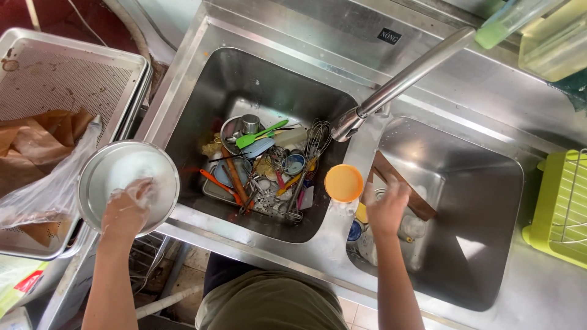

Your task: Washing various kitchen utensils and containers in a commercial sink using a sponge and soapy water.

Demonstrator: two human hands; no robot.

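Note:
My left hand (pixel 125 211) grips the near rim of a round steel bowl (pixel 98 177) held out to the left of the sink, with white soap foam inside it and over my fingers. My right hand (pixel 386 208) hovers with spread fingers over the left part of the right basin (pixel 483 183), holding nothing. It is just right of an orange round cup (pixel 343 183) on the divider and just in front of a brown wooden board (pixel 400 180) leaning in that basin. Small dishes and a yellow item lie under that hand.
The left basin (pixel 202 98) holds a heap of utensils: a whisk (pixel 315 140), a green spatula (pixel 260 134), orange tools, steel cups. A steel faucet (pixel 403 79) reaches over the divider. A perforated tray (pixel 55 79) with a plastic bag lies left, a green dish rack (pixel 559 208) right.

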